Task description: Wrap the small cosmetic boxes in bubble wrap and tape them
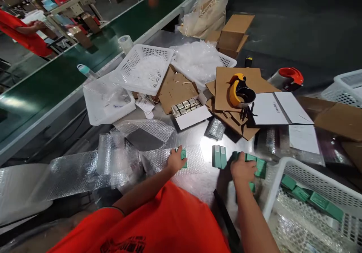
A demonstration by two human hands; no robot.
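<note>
A strip of bubble wrap [195, 160] lies across the metal table. On it rests a small green box [183, 158], with the fingers of my left hand [175, 160] closed around its left side. Two green boxes with white labels [219, 157] sit side by side between my hands. Farther right, my right hand [242, 169] reaches over a cluster of green boxes [260, 167], its fingers closed on one at the near left of the group. The palm partly covers these boxes.
A white basket [275, 187] with green boxes and bubble wrap stands at right. Beyond my hands are a carton of small boxes [194, 119], a tape dispenser [233, 92] on cardboard and white baskets [127, 66]. A green conveyor [121, 30] runs behind; co-workers stand past it.
</note>
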